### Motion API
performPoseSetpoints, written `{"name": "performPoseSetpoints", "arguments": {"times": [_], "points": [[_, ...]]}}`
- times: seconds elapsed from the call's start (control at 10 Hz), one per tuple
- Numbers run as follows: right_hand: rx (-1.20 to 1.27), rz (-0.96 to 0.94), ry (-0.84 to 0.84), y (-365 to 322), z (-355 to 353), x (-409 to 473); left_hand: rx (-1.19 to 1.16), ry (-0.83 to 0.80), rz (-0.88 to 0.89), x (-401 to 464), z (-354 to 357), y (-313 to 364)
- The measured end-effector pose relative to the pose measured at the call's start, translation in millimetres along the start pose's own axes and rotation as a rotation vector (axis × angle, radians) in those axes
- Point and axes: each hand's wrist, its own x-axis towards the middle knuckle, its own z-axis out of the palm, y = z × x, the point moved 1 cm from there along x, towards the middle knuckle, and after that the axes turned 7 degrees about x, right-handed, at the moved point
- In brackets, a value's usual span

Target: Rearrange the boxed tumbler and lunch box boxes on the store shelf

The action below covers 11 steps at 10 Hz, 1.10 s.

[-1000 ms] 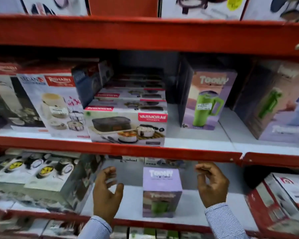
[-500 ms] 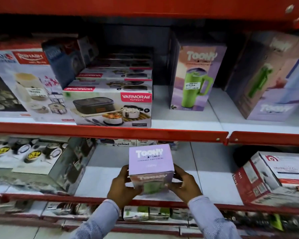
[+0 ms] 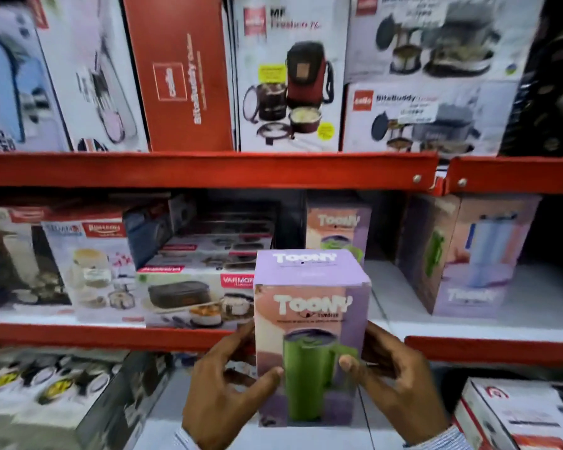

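Observation:
A purple Toony tumbler box (image 3: 311, 306) with a green mug printed on its front is held upright in front of the middle shelf. My left hand (image 3: 223, 394) grips its left side and my right hand (image 3: 400, 381) grips its right side, thumbs on the front face. Behind it on the middle shelf stands a second Toony tumbler box (image 3: 338, 227), partly hidden. A larger Toony box (image 3: 468, 254) stands turned at an angle to the right. A stack of Varmora lunch box boxes (image 3: 195, 297) lies left of the held box.
Red shelf rails (image 3: 208, 172) cross the view above and below the middle shelf. Lunch box boxes (image 3: 286, 76) fill the top shelf. More boxes (image 3: 88, 264) stand at the middle left, a box of round containers (image 3: 52, 388) at lower left, a white and red box (image 3: 517, 414) at lower right.
Both hands closed on the tumbler box on the lower shelf and lifted it up in front of the middle shelf. The view tilted upward, bringing the top shelf into sight.

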Motion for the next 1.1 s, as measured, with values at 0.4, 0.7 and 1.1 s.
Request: {"name": "performPoseSetpoints", "arguments": {"times": [0.4,0.7,1.1], "points": [[-0.084,-0.079,0.082,-9,-58,94,-0.009,-0.007,0.092,90,70,48],[-0.209,0.037,0.112,30,-62,114,0.12,-0.06,-0.006,106,101,26],[-0.143,0.044,0.113,36,-60,110,0.17,-0.064,0.011,103,103,27]]}}
